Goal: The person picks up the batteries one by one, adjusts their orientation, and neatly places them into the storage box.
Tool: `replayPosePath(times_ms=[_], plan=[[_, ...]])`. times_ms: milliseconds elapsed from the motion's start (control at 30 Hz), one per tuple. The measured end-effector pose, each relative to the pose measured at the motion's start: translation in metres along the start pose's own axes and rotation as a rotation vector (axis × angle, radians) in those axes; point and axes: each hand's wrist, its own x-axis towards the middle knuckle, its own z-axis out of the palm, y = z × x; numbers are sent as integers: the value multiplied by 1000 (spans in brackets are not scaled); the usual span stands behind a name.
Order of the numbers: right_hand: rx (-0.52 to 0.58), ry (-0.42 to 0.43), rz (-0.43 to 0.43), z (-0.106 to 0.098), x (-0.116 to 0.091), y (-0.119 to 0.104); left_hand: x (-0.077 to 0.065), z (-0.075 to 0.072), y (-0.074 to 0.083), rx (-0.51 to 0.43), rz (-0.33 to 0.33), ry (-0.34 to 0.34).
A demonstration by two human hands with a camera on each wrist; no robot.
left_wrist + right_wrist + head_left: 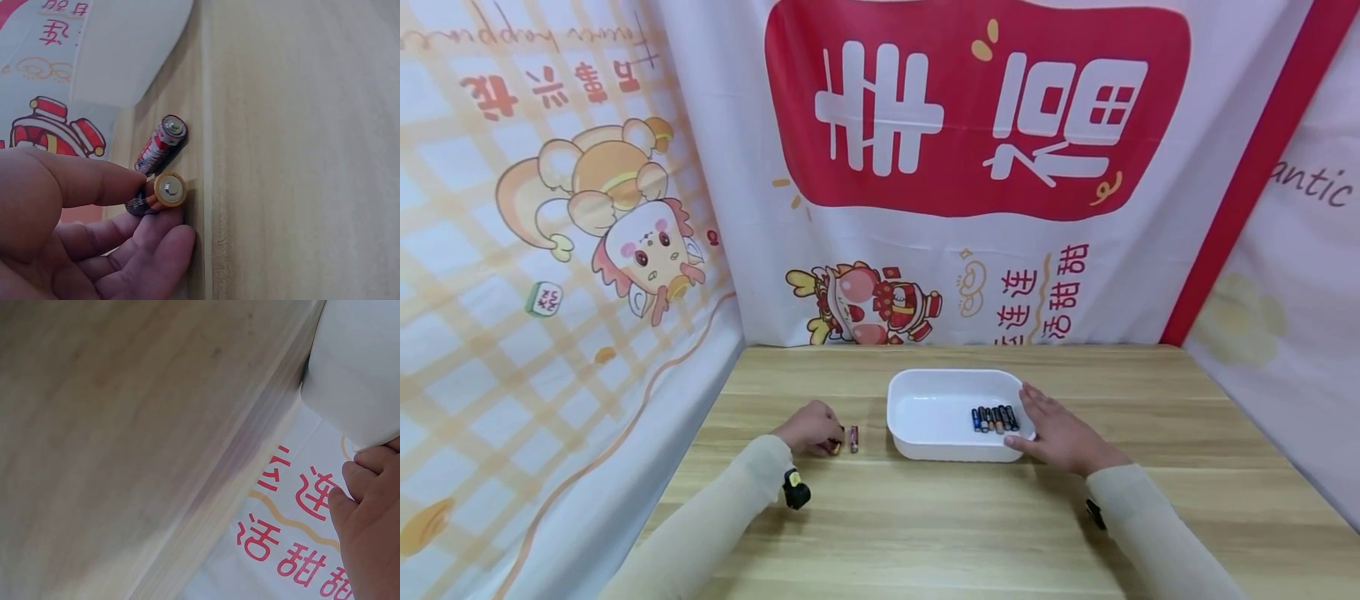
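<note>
In the left wrist view my left hand (94,225) pinches a black battery (141,204) with a copper-coloured end between thumb and fingers. Just beyond it a red and silver battery (157,145) lies on the table; the head view shows this red battery (853,439) to the right of my left hand (812,429). A white plastic tub (925,451) stands further right, with several batteries (994,419) in a row at its right end. My right hand (1063,433) rests against the tub's right end, fingers extended along the side and thumb at the front corner.
The wooden table (925,525) ends at a back edge against a hanging printed cloth (1112,283). Another printed cloth (625,350) hangs along the left side. A small black wrist device (796,490) sits at my left cuff.
</note>
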Motion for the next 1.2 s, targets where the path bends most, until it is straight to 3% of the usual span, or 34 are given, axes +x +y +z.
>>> replayPosePath(times_ms=[367, 633, 900, 1200], plan=[[0, -15, 1, -2, 0, 1, 18, -4, -18, -358, -5, -112], [2, -6, -14, -1, 1, 2, 23, -8, -22, -588, -20, -149], [8, -6, -10, 1, 2, 2, 21, -13, -16, -663, -18, -196], [17, -21, 5, 0, 2, 2, 23, -19, -7, -707, 2, -201]])
